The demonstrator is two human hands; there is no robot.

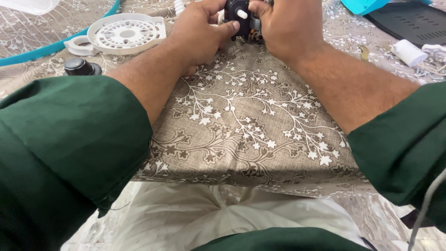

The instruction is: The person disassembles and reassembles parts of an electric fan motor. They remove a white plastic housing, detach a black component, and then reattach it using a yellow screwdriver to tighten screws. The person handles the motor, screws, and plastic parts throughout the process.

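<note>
While both hands clasp it at the far edge, the black motor part (239, 18), partly cropped, sits between left hand (197, 32) and right hand (288, 28); a white round grille (125, 33) lies left on the counter (246, 121).

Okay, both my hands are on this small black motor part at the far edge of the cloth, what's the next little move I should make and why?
Probably draw the small black motor part a little toward you. The left hand and right hand grip it from both sides at the picture's top edge, so half of it is out of view, while the brown floral tablecloth lies bare nearer you.
</note>
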